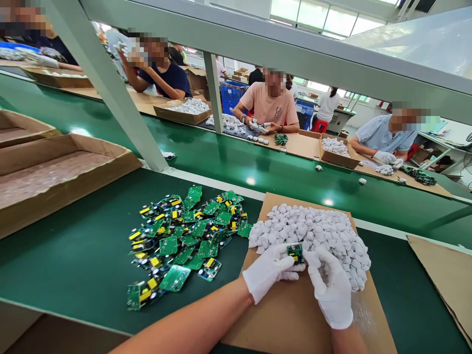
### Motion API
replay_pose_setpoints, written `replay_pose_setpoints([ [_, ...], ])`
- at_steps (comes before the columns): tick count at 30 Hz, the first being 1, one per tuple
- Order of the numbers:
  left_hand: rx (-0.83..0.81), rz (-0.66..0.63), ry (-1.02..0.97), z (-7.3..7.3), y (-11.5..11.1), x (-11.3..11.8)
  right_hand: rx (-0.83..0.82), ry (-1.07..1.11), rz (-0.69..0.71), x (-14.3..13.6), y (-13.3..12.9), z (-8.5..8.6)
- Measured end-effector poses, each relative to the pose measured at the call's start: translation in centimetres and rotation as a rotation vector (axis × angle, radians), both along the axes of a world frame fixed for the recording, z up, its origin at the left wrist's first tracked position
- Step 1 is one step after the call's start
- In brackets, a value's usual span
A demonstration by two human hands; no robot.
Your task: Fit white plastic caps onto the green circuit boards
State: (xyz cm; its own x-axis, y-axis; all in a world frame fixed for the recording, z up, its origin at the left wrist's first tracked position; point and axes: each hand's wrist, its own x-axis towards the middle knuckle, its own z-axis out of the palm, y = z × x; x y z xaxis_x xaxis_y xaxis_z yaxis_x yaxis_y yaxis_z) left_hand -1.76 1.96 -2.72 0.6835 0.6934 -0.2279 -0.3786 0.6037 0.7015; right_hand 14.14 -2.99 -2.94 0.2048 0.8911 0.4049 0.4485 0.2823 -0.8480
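Observation:
In a white glove, my left hand grips a small green circuit board with a yellow part on it. My right hand, also gloved in white, is beside the board's right edge with its fingers curled inward. Whether it pinches something small against the board is hidden by the glove. Just beyond both hands, a heap of small white lumps covers the far part of a cardboard sheet. To the left lies a loose pile of green circuit boards with yellow, blue and black parts.
Shallow cardboard trays stand at the left. A slanted metal post rises from the green bench. Beyond it runs a green conveyor belt with a few pieces on it. Co-workers sit opposite. Another cardboard sheet lies right.

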Motion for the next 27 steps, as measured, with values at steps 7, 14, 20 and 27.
replay_pose_setpoints([
  [7,0.229,0.100,0.123,-0.4,-0.2,0.4,0.029,-0.208,-0.015,-0.2,0.0,0.2],
  [14,0.590,0.236,0.456,0.1,-0.7,0.0,0.216,-0.407,0.007,-0.3,0.3,-0.7],
  [20,0.597,0.197,0.481,0.6,-0.9,0.1,0.177,-0.505,-0.032,-0.5,0.4,-0.6],
  [27,0.214,0.040,0.156,0.6,-0.3,0.3,0.139,-0.460,-0.016,0.3,0.7,-0.2],
])
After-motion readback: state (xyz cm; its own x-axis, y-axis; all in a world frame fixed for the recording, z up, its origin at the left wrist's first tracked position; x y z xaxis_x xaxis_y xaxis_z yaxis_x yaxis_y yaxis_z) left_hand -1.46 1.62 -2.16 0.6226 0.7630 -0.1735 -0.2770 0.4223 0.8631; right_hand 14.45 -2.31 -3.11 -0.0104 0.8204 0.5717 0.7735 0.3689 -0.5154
